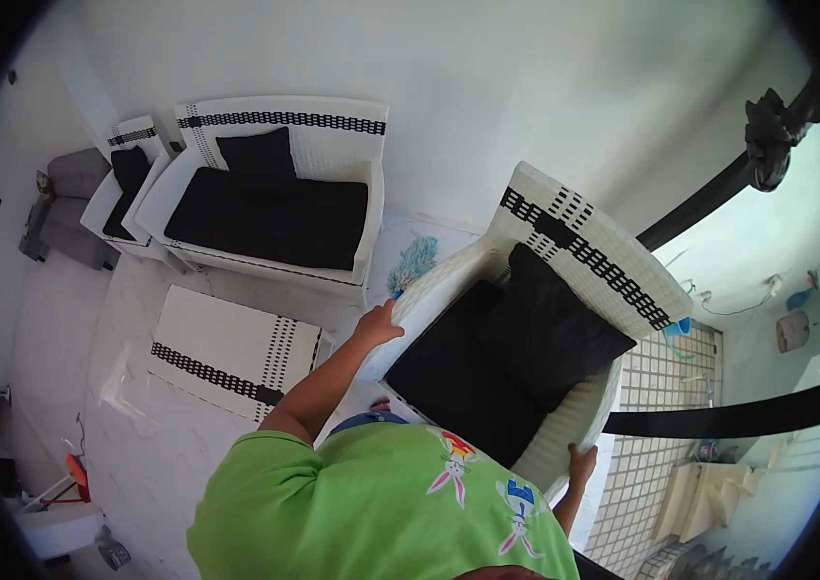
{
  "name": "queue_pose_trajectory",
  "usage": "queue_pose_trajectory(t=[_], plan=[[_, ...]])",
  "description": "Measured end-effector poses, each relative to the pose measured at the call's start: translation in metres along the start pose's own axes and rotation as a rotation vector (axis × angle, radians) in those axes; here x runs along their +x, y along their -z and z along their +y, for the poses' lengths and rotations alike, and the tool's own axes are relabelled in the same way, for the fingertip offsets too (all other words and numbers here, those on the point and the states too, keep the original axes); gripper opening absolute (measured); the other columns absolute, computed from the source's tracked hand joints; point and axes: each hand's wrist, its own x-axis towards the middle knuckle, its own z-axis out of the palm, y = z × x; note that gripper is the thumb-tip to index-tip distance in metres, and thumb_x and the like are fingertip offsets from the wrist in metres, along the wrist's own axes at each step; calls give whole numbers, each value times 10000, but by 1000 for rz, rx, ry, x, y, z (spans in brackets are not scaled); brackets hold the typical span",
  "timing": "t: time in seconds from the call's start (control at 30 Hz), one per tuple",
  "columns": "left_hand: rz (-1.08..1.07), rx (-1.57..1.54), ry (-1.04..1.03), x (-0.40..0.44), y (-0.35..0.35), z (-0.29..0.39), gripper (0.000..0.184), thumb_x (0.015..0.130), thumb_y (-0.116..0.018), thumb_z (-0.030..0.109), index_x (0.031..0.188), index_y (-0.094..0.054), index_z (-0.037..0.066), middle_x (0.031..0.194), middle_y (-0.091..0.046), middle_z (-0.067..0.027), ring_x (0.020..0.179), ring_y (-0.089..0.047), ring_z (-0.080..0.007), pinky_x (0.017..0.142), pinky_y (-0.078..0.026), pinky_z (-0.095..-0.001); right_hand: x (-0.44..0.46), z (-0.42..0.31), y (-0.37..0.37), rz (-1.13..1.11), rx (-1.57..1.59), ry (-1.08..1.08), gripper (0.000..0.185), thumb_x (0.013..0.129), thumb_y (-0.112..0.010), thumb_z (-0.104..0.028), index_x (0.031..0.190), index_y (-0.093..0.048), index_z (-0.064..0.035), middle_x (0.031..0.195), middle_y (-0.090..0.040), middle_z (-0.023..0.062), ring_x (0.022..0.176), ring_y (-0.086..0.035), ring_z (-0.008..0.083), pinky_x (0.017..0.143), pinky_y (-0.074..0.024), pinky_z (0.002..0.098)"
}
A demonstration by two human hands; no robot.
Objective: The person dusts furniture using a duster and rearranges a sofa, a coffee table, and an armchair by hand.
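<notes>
A white woven armchair [565, 242] with a black patterned band stands tilted in the view, right in front of my body. On it lie a black seat cushion [458, 367] and a black pillow [560, 324]. My left hand [381, 324] grips the top of the chair's left arm, with the thumb on the inner side. Lower down, my right hand [580, 469] holds the outer edge of the right arm. Part of each hand's fingers is hidden behind the chair's edge. Behind the left arm, a blue mop head [414, 264] rests on the floor.
A white woven sofa [374, 213] with black cushions stands along the wall, beside a smaller armchair [151, 174]. A low white table [221, 343] is to my left. Farther off is a grey sofa [78, 184]. On the right, a doorway opens onto a tiled floor [647, 387].
</notes>
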Motion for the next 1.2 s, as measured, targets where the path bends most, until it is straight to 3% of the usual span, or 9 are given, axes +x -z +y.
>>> queue_pose_trajectory(t=[0.07, 0.17, 0.23, 0.33, 0.57, 0.67, 0.93, 1.1, 1.2], plan=[[48, 20, -10, 8, -9, -4, 693, 539, -592, 310, 1114, -310, 48, 900, -486, -200, 841, -490, -317, 703, -399, -364, 18, 20, -29, 50, 37, 72, 621, 583, -628, -276, 1010, -379, 99, 940, -475, 285, 899, -457, 397, 772, -364, 370], [97, 38, 38, 101, -5, 30, 689, 536, -586, 306, 1113, -307, 52, 899, -481, -196, 829, -494, -320, 695, -404, -373, 147, -21, -60, -1, 61, 144, 629, 585, -630, -286, 1016, -376, 95, 946, -475, 283, 916, -453, 392, 772, -364, 372], [157, 33, 28, 109, -22, 45, 686, 531, -584, 302, 1109, -308, 55, 898, -476, -195, 818, -496, -324, 688, -409, -382, 177, -23, -58, -76, 2, 78, 669, 586, -628, -305, 1044, -352, 98, 958, -468, 287, 936, -445, 387, 781, -359, 373], [178, 71, 70, 105, -25, 32, 694, 535, -593, 311, 1113, -301, 63, 904, -474, -196, 830, -491, -328, 693, -406, -390, 196, -20, -90, 13, 105, 182, 548, 591, -621, -266, 953, -403, 82, 899, -495, 266, 859, -477, 383, 751, -369, 384], [125, 20, 268, 184, -60, 48, 749, 513, -615, 348, 1135, -295, 79, 923, -474, -196, 836, -498, -328, 703, -412, -388, 324, -56, -112, -244, 103, 141, 516, 564, -636, -191, 955, -412, 60, 915, -499, 213, 839, -488, 318, 748, -377, 346], [101, 48, 337, 181, -77, 50, 753, 509, -616, 351, 1140, -302, 88, 926, -476, -191, 835, -500, -322, 704, -414, -386, 344, -36, -127, -259, 37, 123, 511, 555, -636, -188, 944, -415, 59, 890, -506, 207, 827, -493, 308, 731, -384, 346], [106, -5, 421, 246, -69, 48, 738, 515, -601, 363, 1134, -312, 86, 934, -468, -195, 827, -504, -319, 696, -418, -386, 418, -120, -153, -275, 8, 153, 510, 533, -625, -182, 936, -418, 53, 878, -509, 202, 779, -506, 314, 682, -404, 358], [99, 16, 467, 249, -79, 22, 708, 522, -601, 349, 1115, -324, 80, 935, -466, -198, 836, -497, -323, 706, -413, -385, 428, -119, -177, -429, -27, 58, 639, 528, -631, -261, 1036, -386, 40, 1009, -469, 220, 937, -459, 336, 795, -361, 351], [92, 20, 491, 256, -81, 10, 695, 525, -603, 346, 1106, -330, 79, 936, -463, -203, 844, -495, -326, 704, -412, -390, 427, -121, -199, -332, -88, 99, 647, 538, -629, -261, 1055, -374, 33, 1030, -452, 222, 941, -455, 342, 806, -354, 355]])
